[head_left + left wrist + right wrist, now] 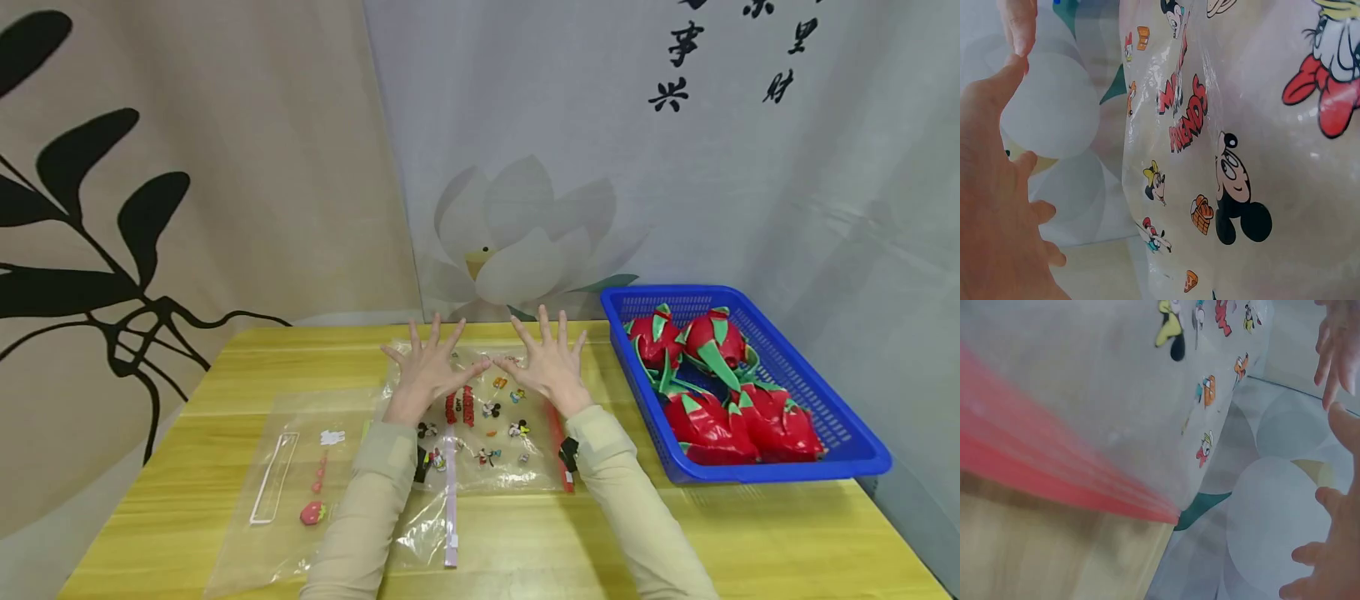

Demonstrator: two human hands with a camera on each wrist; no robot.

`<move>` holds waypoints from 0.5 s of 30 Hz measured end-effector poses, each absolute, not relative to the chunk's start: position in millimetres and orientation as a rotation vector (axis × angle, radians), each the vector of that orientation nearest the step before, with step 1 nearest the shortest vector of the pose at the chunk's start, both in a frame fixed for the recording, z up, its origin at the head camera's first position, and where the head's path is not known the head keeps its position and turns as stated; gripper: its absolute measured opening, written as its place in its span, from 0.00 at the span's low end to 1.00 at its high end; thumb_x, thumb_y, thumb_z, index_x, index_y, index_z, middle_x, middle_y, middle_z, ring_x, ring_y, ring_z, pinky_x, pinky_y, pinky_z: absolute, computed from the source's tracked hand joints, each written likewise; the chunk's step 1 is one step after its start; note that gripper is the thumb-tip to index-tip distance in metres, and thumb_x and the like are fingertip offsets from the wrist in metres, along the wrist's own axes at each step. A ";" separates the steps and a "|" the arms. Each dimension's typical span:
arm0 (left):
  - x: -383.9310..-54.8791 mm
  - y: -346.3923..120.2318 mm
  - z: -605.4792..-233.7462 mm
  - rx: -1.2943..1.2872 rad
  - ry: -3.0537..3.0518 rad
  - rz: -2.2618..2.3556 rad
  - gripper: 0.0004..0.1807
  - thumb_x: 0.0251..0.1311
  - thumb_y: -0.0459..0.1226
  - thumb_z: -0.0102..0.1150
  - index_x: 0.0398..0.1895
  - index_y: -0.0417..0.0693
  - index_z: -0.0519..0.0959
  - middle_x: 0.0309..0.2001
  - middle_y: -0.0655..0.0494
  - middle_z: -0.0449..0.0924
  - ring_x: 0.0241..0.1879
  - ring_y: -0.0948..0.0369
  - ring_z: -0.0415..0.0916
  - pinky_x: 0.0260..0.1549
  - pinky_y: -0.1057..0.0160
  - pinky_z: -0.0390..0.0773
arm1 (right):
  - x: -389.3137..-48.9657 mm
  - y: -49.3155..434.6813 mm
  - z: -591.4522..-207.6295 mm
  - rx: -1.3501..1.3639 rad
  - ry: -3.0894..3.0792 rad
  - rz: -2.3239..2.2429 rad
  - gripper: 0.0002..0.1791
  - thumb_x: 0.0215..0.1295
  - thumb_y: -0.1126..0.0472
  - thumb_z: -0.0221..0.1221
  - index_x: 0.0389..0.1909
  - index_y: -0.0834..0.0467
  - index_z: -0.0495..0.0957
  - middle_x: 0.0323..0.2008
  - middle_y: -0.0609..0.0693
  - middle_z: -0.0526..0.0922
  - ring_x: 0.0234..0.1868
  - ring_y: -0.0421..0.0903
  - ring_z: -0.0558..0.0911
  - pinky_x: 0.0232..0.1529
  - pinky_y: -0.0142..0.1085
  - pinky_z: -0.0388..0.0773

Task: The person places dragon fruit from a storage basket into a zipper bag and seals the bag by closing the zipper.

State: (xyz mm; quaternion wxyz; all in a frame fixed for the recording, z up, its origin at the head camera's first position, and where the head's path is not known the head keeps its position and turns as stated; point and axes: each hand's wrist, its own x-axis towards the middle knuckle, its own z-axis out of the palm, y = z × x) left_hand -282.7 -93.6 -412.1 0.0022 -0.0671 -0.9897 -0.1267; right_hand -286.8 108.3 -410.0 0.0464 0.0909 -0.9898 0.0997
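Observation:
My left hand (429,372) and right hand (551,371) are held out with fingers spread, the thumbs pointing at each other and their tips touching or nearly so. Neither hand holds anything. Beneath them lies a clear zip bag (540,467) printed with cartoon mice and red lettering, with a red zip strip (557,446) along its right side. A lilac zip strip (451,517) runs along another clear bag lying partly under my left forearm. In the left wrist view the printed cartoon bag (1297,187) fills the right side, beside the hand.
Another clear bag (240,542) with a strawberry print lies on the left of the wooden table (750,542). At the right stands a blue basket (787,473) holding several red folded bundles (708,429) with green leaf-shaped parts. A printed curtain (300,167) hangs behind the table.

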 end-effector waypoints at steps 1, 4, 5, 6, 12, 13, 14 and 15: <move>-282.7 -93.5 -411.9 -0.213 -3.103 -0.398 0.48 0.52 0.76 0.35 0.74 0.74 0.39 0.77 0.53 0.29 0.72 0.35 0.22 0.52 0.17 0.30 | -286.8 108.7 -408.6 0.275 -3.019 0.289 0.44 0.59 0.24 0.43 0.74 0.34 0.44 0.76 0.57 0.36 0.75 0.67 0.35 0.65 0.72 0.33; -282.5 -93.6 -411.2 -0.221 -3.098 -0.399 0.47 0.53 0.75 0.36 0.74 0.73 0.39 0.77 0.52 0.30 0.72 0.34 0.23 0.53 0.17 0.31 | -287.4 110.5 -402.3 0.279 -3.017 0.250 0.43 0.60 0.25 0.43 0.74 0.35 0.45 0.76 0.57 0.38 0.75 0.66 0.37 0.66 0.71 0.37; -282.5 -93.5 -410.9 -0.222 -3.096 -0.389 0.47 0.53 0.75 0.35 0.74 0.74 0.39 0.77 0.52 0.31 0.72 0.34 0.24 0.53 0.17 0.31 | -287.7 111.5 -399.5 0.283 -3.013 0.240 0.43 0.61 0.26 0.43 0.74 0.36 0.45 0.76 0.57 0.39 0.75 0.66 0.37 0.67 0.71 0.38; -282.4 -93.4 -410.5 -0.226 -3.092 -0.381 0.47 0.53 0.75 0.35 0.74 0.74 0.39 0.77 0.52 0.31 0.72 0.34 0.24 0.54 0.18 0.32 | -288.2 112.9 -396.2 0.283 -3.011 0.228 0.42 0.61 0.26 0.43 0.74 0.36 0.46 0.76 0.57 0.40 0.75 0.66 0.38 0.67 0.70 0.39; -278.6 -84.0 -408.0 -0.282 -3.037 -0.347 0.45 0.56 0.73 0.34 0.75 0.70 0.43 0.77 0.49 0.37 0.73 0.33 0.31 0.61 0.23 0.40 | -290.2 133.6 -377.9 0.198 -3.001 0.223 0.36 0.69 0.36 0.44 0.74 0.41 0.49 0.76 0.58 0.43 0.76 0.64 0.40 0.70 0.66 0.39; -276.6 -79.6 -408.2 -0.302 -3.030 -0.345 0.44 0.58 0.72 0.35 0.75 0.69 0.45 0.76 0.48 0.40 0.73 0.33 0.34 0.62 0.25 0.42 | -289.8 139.1 -376.3 0.164 -3.007 0.230 0.35 0.70 0.38 0.44 0.74 0.43 0.49 0.76 0.59 0.43 0.76 0.64 0.40 0.70 0.66 0.38; -273.8 -74.3 -408.4 -0.328 -3.027 -0.342 0.43 0.59 0.71 0.37 0.75 0.67 0.48 0.76 0.47 0.44 0.72 0.33 0.38 0.64 0.27 0.46 | -289.3 144.8 -375.5 0.123 -3.015 0.237 0.35 0.71 0.39 0.43 0.74 0.44 0.49 0.76 0.59 0.43 0.76 0.64 0.40 0.70 0.66 0.38; -270.6 -67.8 -408.8 -0.359 -3.028 -0.324 0.42 0.60 0.69 0.38 0.75 0.65 0.49 0.75 0.45 0.48 0.72 0.34 0.42 0.66 0.31 0.49 | -288.2 150.6 -375.1 0.082 -3.029 0.244 0.34 0.71 0.41 0.43 0.75 0.45 0.48 0.76 0.60 0.43 0.76 0.64 0.39 0.70 0.66 0.38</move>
